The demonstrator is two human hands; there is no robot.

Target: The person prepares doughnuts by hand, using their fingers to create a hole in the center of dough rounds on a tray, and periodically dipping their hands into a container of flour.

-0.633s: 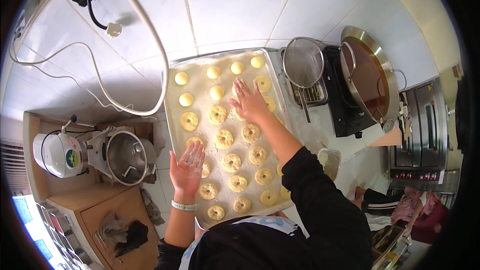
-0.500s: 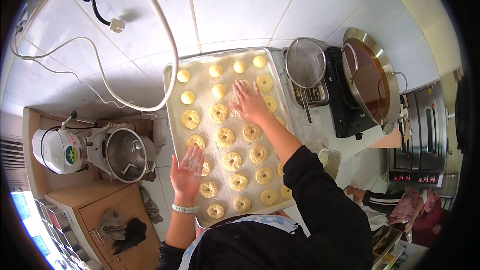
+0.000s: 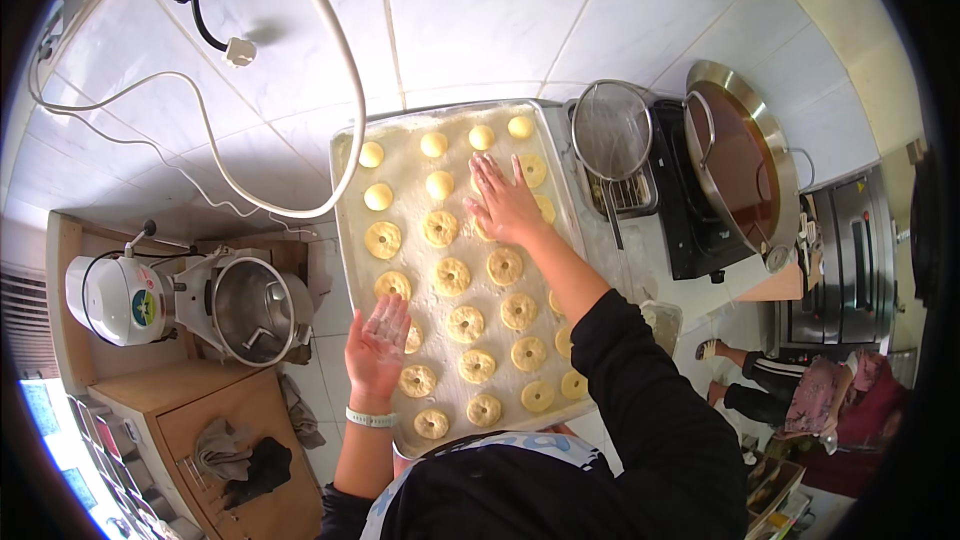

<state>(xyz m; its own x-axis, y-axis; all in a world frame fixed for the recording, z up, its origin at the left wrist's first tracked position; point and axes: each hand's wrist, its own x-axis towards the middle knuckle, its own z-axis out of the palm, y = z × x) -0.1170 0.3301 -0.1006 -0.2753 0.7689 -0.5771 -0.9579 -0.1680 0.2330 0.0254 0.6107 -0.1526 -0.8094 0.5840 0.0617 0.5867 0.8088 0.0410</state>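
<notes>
A large metal tray dusted with flour bears rows of pale dough. At its far end are smooth round dough balls; nearer me lie flattened dough rings with small holes. My right hand lies flat, fingers outstretched and thumb apart, over a dough piece it mostly hides; whether it presses on it I cannot tell. Flour whitens its fingers. My left hand is open at the tray's left side, its floury palm turned up, holding nothing, beside a partly covered dough ring.
Right of the tray are a wire-mesh skimmer, a black burner and a wide pan of brown oil. A stand mixer with a steel bowl stands left. A white cable hangs near the tray. Another person is at lower right.
My right hand has shifted slightly farther away over the dough. My left hand has barely moved. The other person at lower right has moved, and more of their legs shows.
</notes>
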